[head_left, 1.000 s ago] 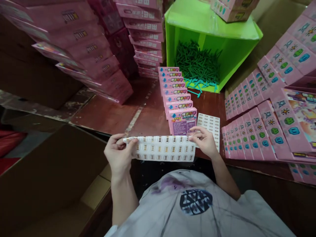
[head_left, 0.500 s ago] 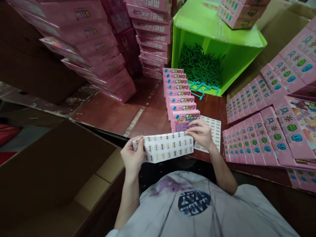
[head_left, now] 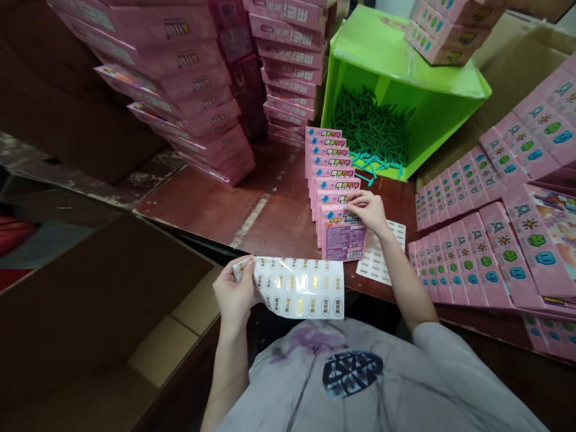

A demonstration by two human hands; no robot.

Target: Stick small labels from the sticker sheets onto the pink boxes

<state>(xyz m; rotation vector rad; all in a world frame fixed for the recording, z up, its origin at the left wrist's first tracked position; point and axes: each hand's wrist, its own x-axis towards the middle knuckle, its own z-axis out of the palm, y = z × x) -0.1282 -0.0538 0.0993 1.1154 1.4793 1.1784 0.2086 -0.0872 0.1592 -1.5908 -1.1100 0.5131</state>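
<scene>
White sticker sheet (head_left: 310,289), rows of oval labels (head_left: 303,282), some glinting gold, curled at one end near the table (head_left: 204,213); front pink box (head_left: 344,241) stood upright.

Beyond the left grip (head_left: 234,289), a red-brown counter (head_left: 193,207) is stretching, a pale strip (head_left: 255,217) crossing it. A mottled ledge (head_left: 27,147) is extending farther left. Dim light is leaving that side shadowy. Far beyond the right grip (head_left: 371,211), what looks like a pale wall (head_left: 396,7) is showing.
</scene>
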